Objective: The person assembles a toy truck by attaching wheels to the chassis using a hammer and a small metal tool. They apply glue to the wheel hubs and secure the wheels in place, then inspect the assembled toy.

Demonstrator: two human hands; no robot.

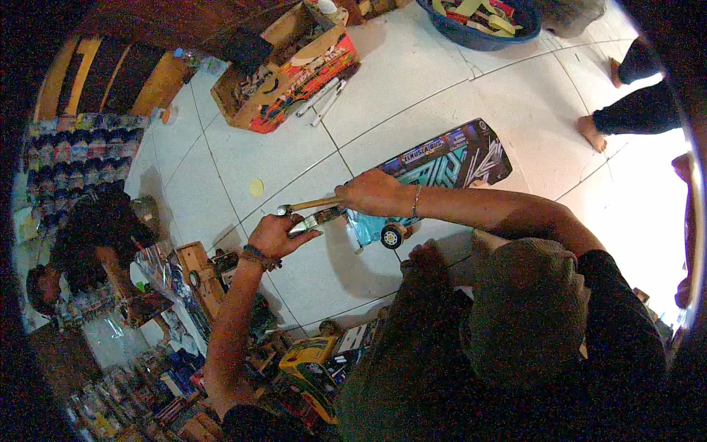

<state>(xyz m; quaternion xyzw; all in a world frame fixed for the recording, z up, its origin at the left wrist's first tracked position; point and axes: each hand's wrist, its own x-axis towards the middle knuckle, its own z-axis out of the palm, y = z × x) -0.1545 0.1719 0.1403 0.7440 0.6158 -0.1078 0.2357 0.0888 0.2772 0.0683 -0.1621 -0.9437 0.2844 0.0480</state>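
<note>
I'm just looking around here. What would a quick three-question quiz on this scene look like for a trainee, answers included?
1. Which of the person's hands grips the hammer?
2. True or false: the blue basin is empty.
3. Which of these lies beside the box?
A) a red ball
B) white sticks
C) a kettle

Key:
1. The right hand.
2. False; it holds coloured pieces.
3. B.
</note>
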